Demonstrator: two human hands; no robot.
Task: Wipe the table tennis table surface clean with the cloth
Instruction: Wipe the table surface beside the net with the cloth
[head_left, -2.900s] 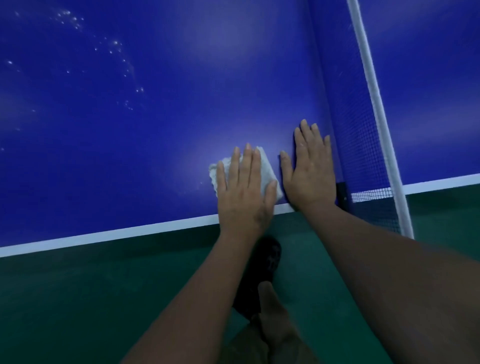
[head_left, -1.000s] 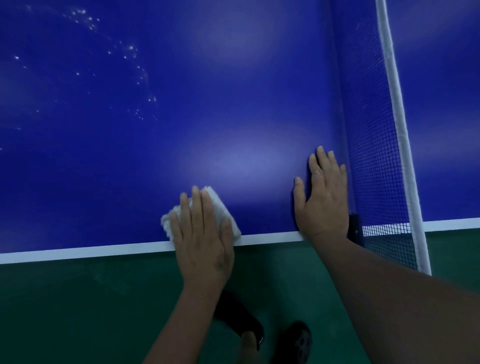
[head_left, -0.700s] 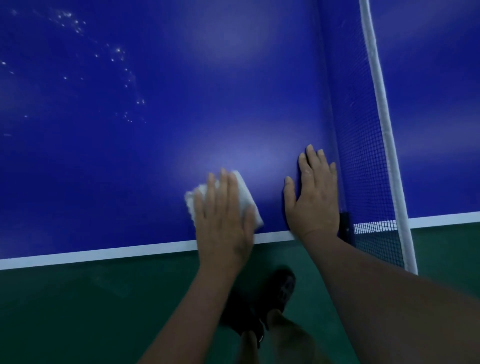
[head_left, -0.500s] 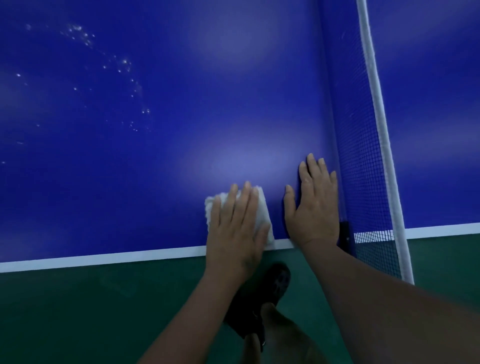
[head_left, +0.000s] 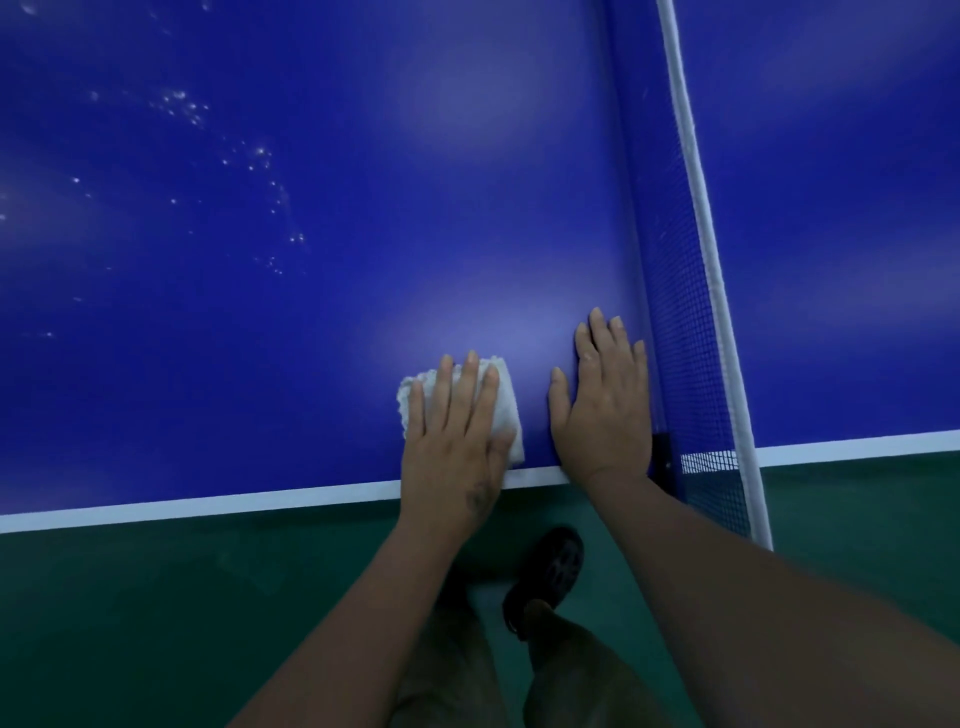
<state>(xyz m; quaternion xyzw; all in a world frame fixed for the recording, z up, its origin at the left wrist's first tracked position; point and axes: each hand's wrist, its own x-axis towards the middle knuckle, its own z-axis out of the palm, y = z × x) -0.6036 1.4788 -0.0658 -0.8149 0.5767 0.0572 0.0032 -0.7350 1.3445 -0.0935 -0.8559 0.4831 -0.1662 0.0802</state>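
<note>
A: Where's the cloth?
B: Flat under the left hand, fingers spread, near the blue bench's white edge line.
A: The right hand?
B: Flat and empty, beside the net. No readable writing.

indoor table tennis hall, glossy blue table tennis table with white edge line filling view, blue mesh net with white tape crossing it, dark green sports floor showing below

I see the small white folded cloth lying flat on the glossy blue worktop, close to its white-lined near edge; pale specks dot the worktop's far left.
</note>
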